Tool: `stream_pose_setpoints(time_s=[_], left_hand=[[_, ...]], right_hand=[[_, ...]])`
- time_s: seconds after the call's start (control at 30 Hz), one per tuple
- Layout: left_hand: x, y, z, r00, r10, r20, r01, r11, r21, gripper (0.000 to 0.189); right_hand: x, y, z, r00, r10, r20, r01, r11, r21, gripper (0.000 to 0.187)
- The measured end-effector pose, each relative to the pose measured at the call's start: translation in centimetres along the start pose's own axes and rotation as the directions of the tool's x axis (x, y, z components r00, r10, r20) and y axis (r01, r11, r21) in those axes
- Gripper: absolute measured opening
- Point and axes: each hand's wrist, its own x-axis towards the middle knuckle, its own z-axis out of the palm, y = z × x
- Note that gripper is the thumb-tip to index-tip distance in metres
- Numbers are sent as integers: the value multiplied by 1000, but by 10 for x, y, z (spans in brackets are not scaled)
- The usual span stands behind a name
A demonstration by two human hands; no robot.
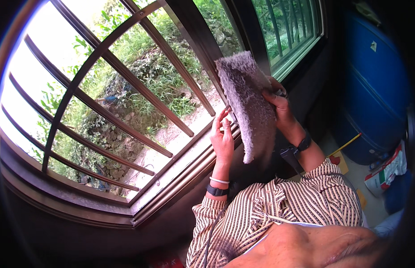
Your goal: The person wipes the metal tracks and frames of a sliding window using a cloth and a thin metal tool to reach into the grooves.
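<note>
A grey, fluffy cloth pad (249,104) hangs upright before the window frame, its pile facing left. My right hand (278,100) grips it along its right edge, the thumb on the near side and part of the fingers hidden behind it. Close to the pad's left edge, my left hand (222,134) is raised with fingers bent and spread, holding nothing; whether a fingertip touches the pad cannot be told. Both wrists wear black straps, and the left also has a pale bangle. Behind the hands are the window's lower track (194,167) and its dark upright frame.
Curved metal bars (127,83) cross the open window at left, with plants and a stony bank outside. A green-tinted glass pane (288,30) is at upper right. A large blue plastic barrel (375,87), a thin yellow stick (345,144) and a printed bag (387,171) lie to the right.
</note>
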Motion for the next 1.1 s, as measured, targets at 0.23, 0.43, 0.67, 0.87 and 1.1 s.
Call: stream_pose_setpoints(time_s=[0.23,0.43,0.67,0.87,1.1], left_hand=[[-12,10,-4,992,123,-5,-123,985,-121,35],[-25,39,0,972,203,115,-181,967,-178,53],[-40,26,7,969,84,233,-37,980,-197,19],[-45,13,13,939,-4,343,92,966,-240,15],[-54,-12,32,865,-182,468,417,780,-466,14]], right_hand=[[-65,25,-62,967,249,-59,-238,959,157,39],[-98,19,-74,920,357,-160,-353,934,55,38],[-122,6,-90,900,371,-228,-411,897,-163,35],[-139,-3,-109,917,301,-261,-383,848,-366,32],[-164,-7,-128,945,204,-256,-316,774,-549,30]])
